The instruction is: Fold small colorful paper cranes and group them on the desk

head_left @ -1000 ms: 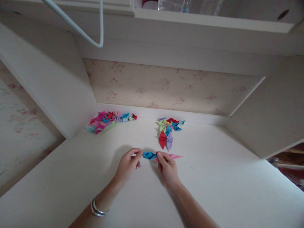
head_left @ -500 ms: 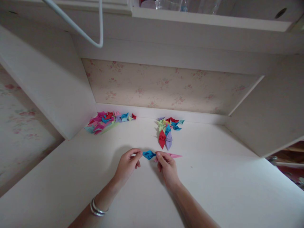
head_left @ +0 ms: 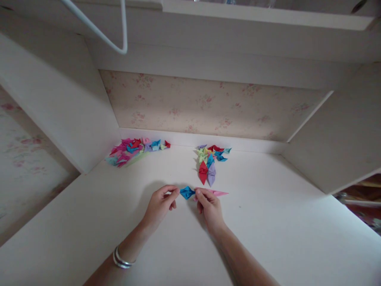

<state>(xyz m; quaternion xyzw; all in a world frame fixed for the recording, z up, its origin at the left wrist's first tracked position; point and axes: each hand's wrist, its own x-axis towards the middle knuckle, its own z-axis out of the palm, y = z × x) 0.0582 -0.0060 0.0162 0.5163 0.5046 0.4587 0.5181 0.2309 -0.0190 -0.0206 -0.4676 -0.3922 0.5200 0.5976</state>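
A small blue folded-paper origami piece (head_left: 187, 192) is stretched between my two hands, just above the white desk. My left hand (head_left: 163, 201) pinches its left tip between thumb and forefinger, the other fingers curled. The right tip sits in the pinch of my right hand (head_left: 209, 206). Partly behind my right hand lies a pink folded paper piece (head_left: 220, 193), its long point sticking out to the right. Beyond the hands, a red folded piece (head_left: 203, 173) and a lilac one (head_left: 211, 174) lie side by side at the near end of a group of folded papers.
A larger heap of colourful folded papers (head_left: 127, 151) lies at the back left of the white desk (head_left: 268, 230). White side panels (head_left: 330, 131) and a shelf enclose the desk, with floral wallpaper (head_left: 205, 105) behind. A white bent rod (head_left: 123, 28) hangs at the upper left.
The blue paper has been spread a little and turned, so its middle looks more open. Both hands keep their pinch almost in place. The view has tilted slightly downward.
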